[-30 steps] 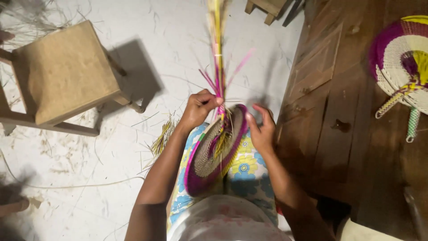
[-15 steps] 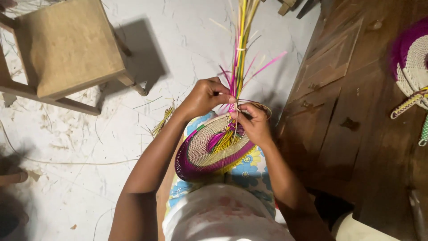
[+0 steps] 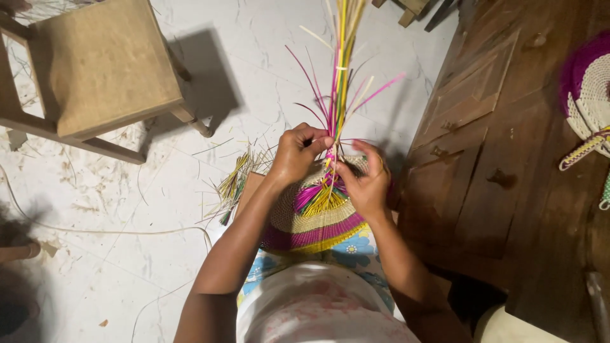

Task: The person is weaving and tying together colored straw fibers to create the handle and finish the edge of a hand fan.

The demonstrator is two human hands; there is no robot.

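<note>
I look down on my 2 hands working at the top edge of a round woven fan (image 3: 314, 222), which rests on my lap over a flowered cloth (image 3: 356, 251). My left hand (image 3: 297, 152) has its fingers (image 3: 318, 141) closed tight on the bundle of coloured strands (image 3: 340, 76) where the strands leave the weave. My right hand (image 3: 365, 181) presses its fingers (image 3: 346, 170) together on the same bundle from the other side, thumb on the disc's rim.

I judge the fan light and fairly stiff where the coils are already bound in cream, pink and yellow bands, but the loose strands look thin, springy and easy to kink or split. The safest hold, I think, is low on the bundle, right at the weave, with the disc steadied by its rim rather than its soft centre.

Against the frame 0.5 s ago, the fan has tipped a little flatter toward me, and both hands sit closer together on the bundle. The strands fan out wider above them.

A wooden stool (image 3: 95, 70) stands to the left on the pale floor (image 3: 127, 222), a heap of cut strands (image 3: 235, 184) lies beside my left forearm, and a dark wooden door panel (image 3: 495, 127) lies to the right, with another finished fan (image 3: 591, 95) on it.
</note>
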